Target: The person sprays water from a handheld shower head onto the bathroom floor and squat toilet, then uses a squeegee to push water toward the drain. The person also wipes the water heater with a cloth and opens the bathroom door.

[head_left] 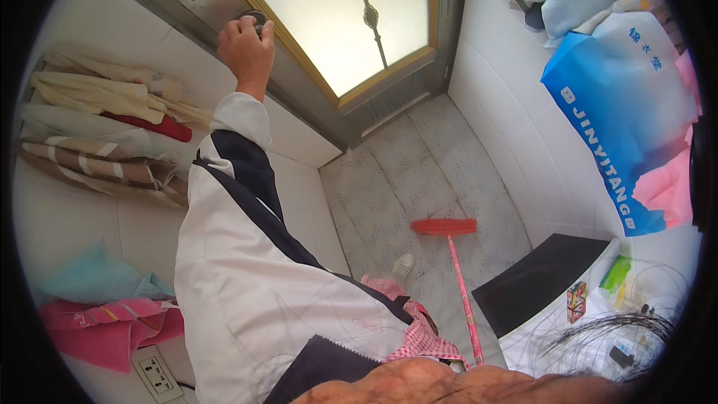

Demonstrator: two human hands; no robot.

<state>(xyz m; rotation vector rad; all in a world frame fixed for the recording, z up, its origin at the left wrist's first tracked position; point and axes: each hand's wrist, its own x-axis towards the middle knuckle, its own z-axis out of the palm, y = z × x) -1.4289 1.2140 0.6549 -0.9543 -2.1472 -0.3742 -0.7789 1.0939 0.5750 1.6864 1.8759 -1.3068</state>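
I see left hand [247, 49] curled around dark doorknob [259, 18]; right hand unseen, grip unknown. Likely unlatching step; next needs steady turn.

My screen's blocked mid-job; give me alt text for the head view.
The person's left hand is curled around a dark knob on a glazed door; the right hand is out of sight. A long-handled red broom or mop extends over the tiled floor. Cloths hang at left, with a blue-and-white bag at right.
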